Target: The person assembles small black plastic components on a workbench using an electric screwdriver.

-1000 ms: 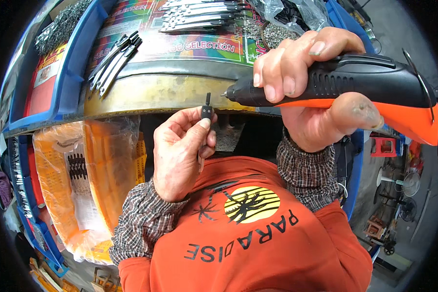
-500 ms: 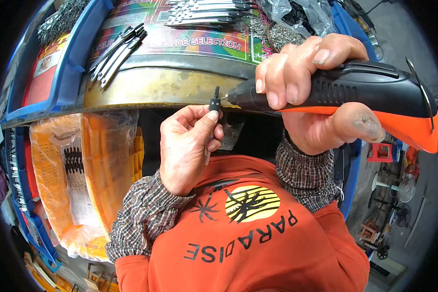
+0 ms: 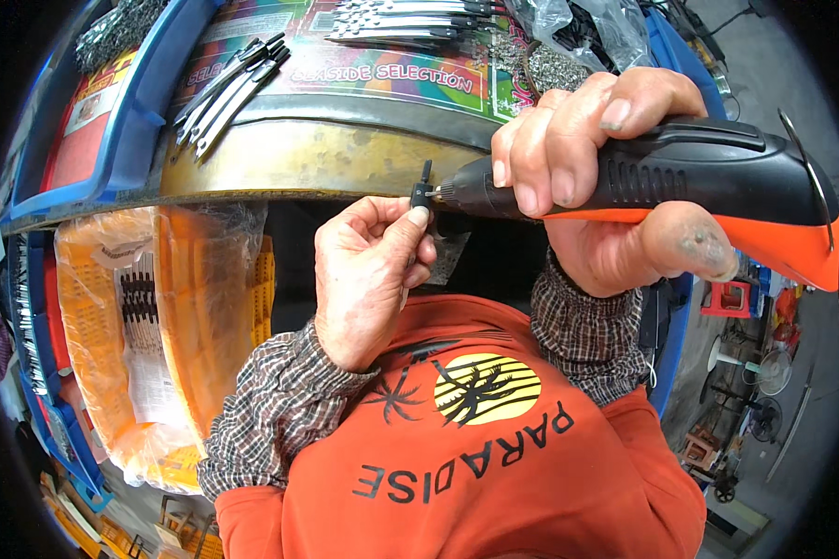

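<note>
My right hand (image 3: 583,172) grips a black and orange electric screwdriver (image 3: 699,149), held sideways with its tip pointing left. Pinched between the thumb and fingers of my left hand (image 3: 359,270) is a small black part (image 3: 422,195) with a narrow prong sticking up. The screwdriver's metal bit meets the side of this part, or comes very close to it; a screw there is too small to make out. Both hands are in front of my body, at the near edge of the workbench (image 3: 317,163). My left fingers hide the part's lower end.
Several slim black and silver pieces (image 3: 238,93) lie on the bench, with more in a stack (image 3: 410,23) farther back. Small metal bits (image 3: 557,70) sit near a clear plastic bag (image 3: 615,37). A blue tray (image 3: 130,140) stands left, above a plastic-lined orange crate (image 3: 205,326).
My left hand and the black part have shifted slightly right, and the part's prong leans more to the right. The screwdriver has hardly moved.
</note>
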`<state>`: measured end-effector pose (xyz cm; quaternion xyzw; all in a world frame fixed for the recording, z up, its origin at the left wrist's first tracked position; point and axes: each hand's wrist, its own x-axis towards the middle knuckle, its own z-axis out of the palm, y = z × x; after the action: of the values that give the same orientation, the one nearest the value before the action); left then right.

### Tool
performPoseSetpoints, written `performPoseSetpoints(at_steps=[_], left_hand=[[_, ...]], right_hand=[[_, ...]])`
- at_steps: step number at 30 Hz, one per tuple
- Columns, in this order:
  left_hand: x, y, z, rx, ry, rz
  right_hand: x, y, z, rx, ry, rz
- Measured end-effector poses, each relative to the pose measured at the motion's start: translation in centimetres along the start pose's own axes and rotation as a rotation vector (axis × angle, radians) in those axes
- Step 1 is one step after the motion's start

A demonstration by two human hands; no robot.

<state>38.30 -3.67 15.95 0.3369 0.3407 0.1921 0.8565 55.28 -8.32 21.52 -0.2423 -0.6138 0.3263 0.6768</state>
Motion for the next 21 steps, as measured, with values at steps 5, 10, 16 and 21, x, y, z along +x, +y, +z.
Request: performPoseSetpoints(at_steps=[5, 10, 16, 21], left_hand=[[-0.2, 0.0, 0.2, 0.003, -0.023, 0.002], [-0.4, 0.4, 1.0, -0.018, 0.064, -0.014], [-0.3, 0.1, 0.9, -0.028, 0.042, 0.013], [-0.3, 0.1, 0.8, -0.027, 0.059, -0.006]], right_hand=[[0.1, -0.3, 0.0, -0.003, -0.005, -0.002], [0.6, 0.2, 0.3, -0.007, -0.040, -0.006], [1.4, 1.0, 1.1, -0.052, 0.029, -0.007], [1.5, 1.1, 1.3, -0.034, 0.086, 0.030]])
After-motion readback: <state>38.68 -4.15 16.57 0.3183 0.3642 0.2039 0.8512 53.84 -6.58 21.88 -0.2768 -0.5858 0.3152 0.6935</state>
